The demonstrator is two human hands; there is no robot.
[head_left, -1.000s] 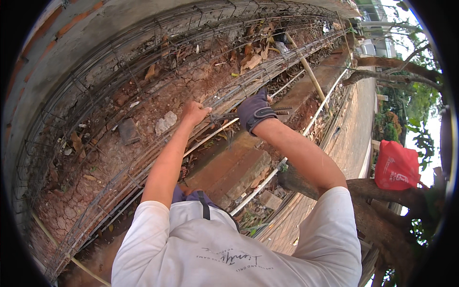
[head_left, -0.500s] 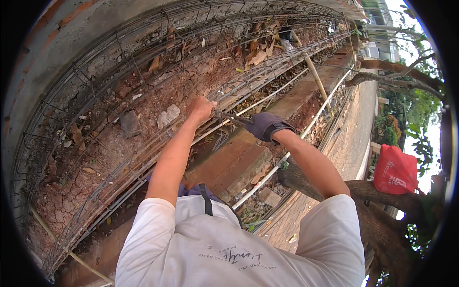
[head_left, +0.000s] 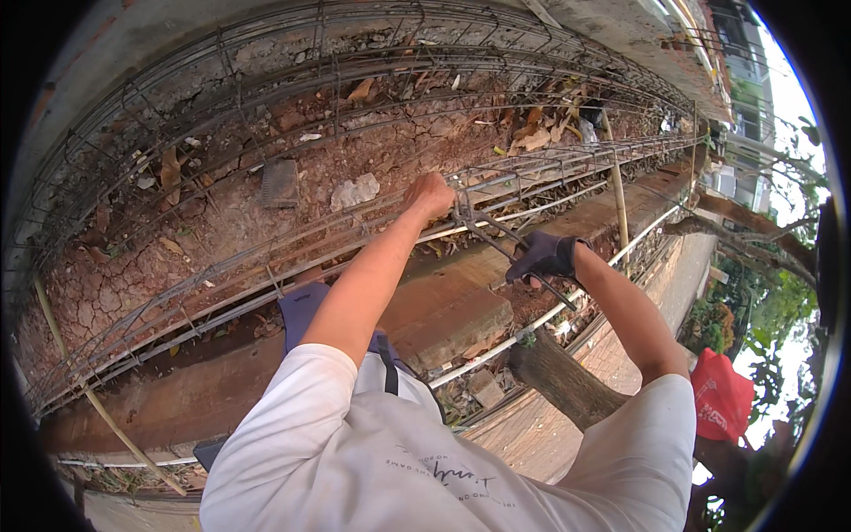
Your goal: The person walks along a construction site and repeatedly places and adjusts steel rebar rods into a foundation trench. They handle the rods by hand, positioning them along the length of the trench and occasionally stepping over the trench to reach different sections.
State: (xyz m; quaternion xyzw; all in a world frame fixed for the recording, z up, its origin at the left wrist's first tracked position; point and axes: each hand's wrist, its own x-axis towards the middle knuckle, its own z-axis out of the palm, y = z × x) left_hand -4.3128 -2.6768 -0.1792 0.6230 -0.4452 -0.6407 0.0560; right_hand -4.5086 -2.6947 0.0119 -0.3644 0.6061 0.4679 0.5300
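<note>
My right hand (head_left: pixel 544 256), in a dark glove, is closed on the handles of a pair of long-handled pincers (head_left: pixel 490 234). The pincers' two handles stand apart, and one runs past the glove. Their head meets the thin steel bars of a long rebar cage (head_left: pixel 532 170). Right beside that head, my bare left hand (head_left: pixel 430 197) is closed at the bars. What its fingers hold is hidden.
A second rebar cage (head_left: pixel 332 66) curves along the wall over cracked red soil. Bamboo poles (head_left: pixel 618 199) cross the near cage. Nearer me lie a concrete ledge (head_left: pixel 452 321) and a white pipe (head_left: pixel 496 348). A red bag (head_left: pixel 722 395) hangs by a tree trunk (head_left: pixel 563 377).
The pincers' handles have spread apart; before, they lay close together in the glove. My view has shifted, so the scene sits differently. My left hand remains at the bars.
</note>
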